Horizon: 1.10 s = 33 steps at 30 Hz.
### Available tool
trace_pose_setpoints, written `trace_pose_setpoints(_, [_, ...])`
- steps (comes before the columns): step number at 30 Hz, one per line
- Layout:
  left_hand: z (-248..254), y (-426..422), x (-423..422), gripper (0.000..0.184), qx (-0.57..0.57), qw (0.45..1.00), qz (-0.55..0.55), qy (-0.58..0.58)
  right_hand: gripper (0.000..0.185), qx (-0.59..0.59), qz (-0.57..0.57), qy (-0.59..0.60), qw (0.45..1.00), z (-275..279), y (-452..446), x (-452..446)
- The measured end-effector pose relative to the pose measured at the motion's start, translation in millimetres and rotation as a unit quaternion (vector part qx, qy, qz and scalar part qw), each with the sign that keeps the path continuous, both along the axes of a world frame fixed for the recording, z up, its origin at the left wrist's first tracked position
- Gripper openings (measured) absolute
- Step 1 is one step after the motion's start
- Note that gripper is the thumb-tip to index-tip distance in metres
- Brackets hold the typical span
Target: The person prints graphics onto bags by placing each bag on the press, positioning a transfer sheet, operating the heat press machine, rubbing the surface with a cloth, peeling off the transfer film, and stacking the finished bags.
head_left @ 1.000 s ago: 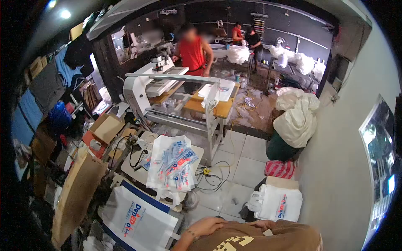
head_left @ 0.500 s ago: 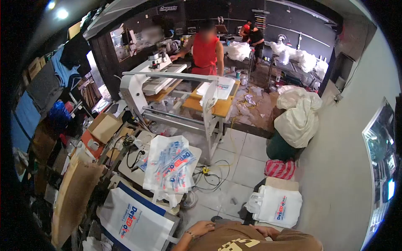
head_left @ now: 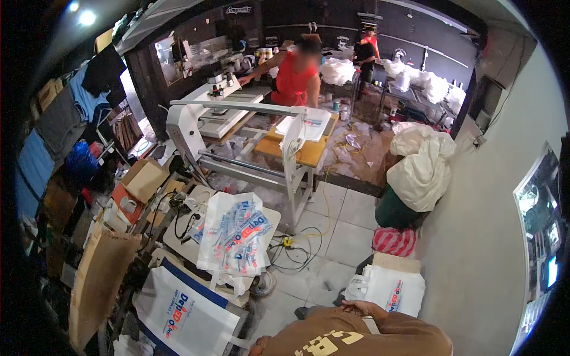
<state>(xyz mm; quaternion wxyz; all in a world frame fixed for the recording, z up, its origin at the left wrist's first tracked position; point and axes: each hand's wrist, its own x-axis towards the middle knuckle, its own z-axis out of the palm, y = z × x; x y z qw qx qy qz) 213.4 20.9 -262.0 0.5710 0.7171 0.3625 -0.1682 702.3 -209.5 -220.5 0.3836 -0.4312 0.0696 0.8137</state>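
Observation:
At the bottom edge, my left hand (head_left: 259, 345) shows only in small part beside the brown shirt; its fingers cannot be made out. My right hand (head_left: 357, 306) rests at the edge of the brown shirt (head_left: 323, 332), fingers extended, with nothing visible in it. Just beyond it lies a stack of white printed bags (head_left: 404, 288). To the left, a white bag with blue and red print (head_left: 184, 311) lies on a blue-edged board. Above that, a white sheet with several printed pieces (head_left: 234, 234) covers part of a pale tabletop.
A white press machine (head_left: 187, 133) with a wooden platen (head_left: 309, 155) stands ahead. Behind it is a person in red (head_left: 294, 80); two more people are farther back. Cables (head_left: 303, 255) lie on the tiles. Right are a cream sack (head_left: 418, 166) and a striped bundle (head_left: 395, 241).
My left hand has moved down off the shirt's front, mostly out of view. My right hand has shifted up and left. The person in red has moved right and leans toward the machine.

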Motion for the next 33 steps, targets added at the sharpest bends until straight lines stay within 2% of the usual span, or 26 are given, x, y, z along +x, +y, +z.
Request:
trace_pose_setpoints(2, [5,-5,-5,0.036,-0.015,0.999,0.028,0.005,0.048,0.005,0.094,-0.224,0.97,32,45,5])
trace_pose_setpoints(3, [8,-6,-6,0.036,-0.021,0.999,0.04,0.003,0.048,0.005,0.096,-0.225,0.97,43,66,9])
trace_pose_setpoints(5, [13,-8,-3,0.036,-0.031,0.998,0.059,-0.013,0.047,0.057,0.191,-0.368,0.908,49,98,9])
trace_pose_setpoints(7, [18,-9,6,0.036,-0.044,0.995,0.078,-0.05,0.045,0.099,0.21,-0.435,0.87,35,135,1])
trace_pose_setpoints(9, [27,-9,19,0.037,-0.062,0.986,0.103,-0.113,0.048,0.191,0.358,-0.492,0.77,80,184,-9])
trace_pose_setpoints(11, [59,-5,34,0.037,-0.087,0.974,0.136,-0.155,0.049,0.36,0.33,-0.569,0.661,79,222,-35])
trace_pose_setpoints(14, [274,10,92,0.041,-0.059,0.986,0.135,-0.077,0.045,0.479,0.335,-0.527,0.617,126,272,-89])
trace_pose_setpoints(16, [344,23,88,0.041,0.044,0.983,0.12,-0.133,0.04,0.56,0.35,-0.499,0.56,174,297,-132])
trace_pose_setpoints(17, [365,33,78,0.038,0.031,0.969,0.178,-0.168,0.037,0.604,0.343,-0.49,0.526,198,305,-153])
trace_pose_setpoints(18, [382,46,64,0.035,0.019,0.951,0.236,-0.201,0.034,0.632,0.326,-0.477,0.518,219,313,-172])
trace_pose_setpoints(19, [395,61,49,0.028,0.079,0.939,0.282,-0.18,0.031,0.659,0.307,-0.463,0.507,238,318,-192])
trace_pose_setpoints(21, [411,85,16,0.021,0.226,0.843,0.455,-0.177,0.028,0.708,0.252,-0.473,0.461,265,318,-227])
trace_pose_setpoints(22, [413,99,0,0.025,0.297,0.797,0.494,-0.18,0.03,0.723,0.234,-0.467,0.451,270,317,-245])
trace_pose_setpoints(24, [380,128,-52,0.039,0.502,0.738,0.446,-0.066,0.033,0.738,0.215,-0.464,0.441,280,311,-273])
trace_pose_setpoints(25, [372,129,-57,0.039,0.503,0.738,0.445,-0.067,0.041,0.776,0.179,-0.469,0.382,287,307,-283])
trace_pose_setpoints(26, [366,129,-60,0.049,0.564,0.708,0.421,0.057,0.051,0.809,0.142,-0.472,0.321,289,303,-289])
trace_pose_setpoints(27, [358,129,-63,0.059,0.614,0.663,0.389,0.18,0.051,0.809,0.141,-0.473,0.32,281,300,-293])
trace_pose_setpoints(28, [346,127,-62,0.059,0.616,0.661,0.389,0.179,0.061,0.781,0.245,-0.477,0.322,273,297,-297])
trace_pose_setpoints(29, [327,125,-61,0.065,0.566,0.684,0.388,0.246,0.071,0.744,0.346,-0.475,0.319,261,294,-302])
trace_pose_setpoints(30, [319,124,-59,0.07,0.513,0.702,0.386,0.309,0.082,0.75,0.35,-0.498,0.259,249,295,-302])
trace_pose_setpoints(31, [315,124,-62,0.07,0.515,0.701,0.386,0.308,0.082,0.75,0.349,-0.499,0.257,238,296,-305])
trace_pose_setpoints(33, [312,125,-62,0.071,0.514,0.704,0.388,0.297,0.095,0.755,0.333,-0.536,0.18,236,295,-300])
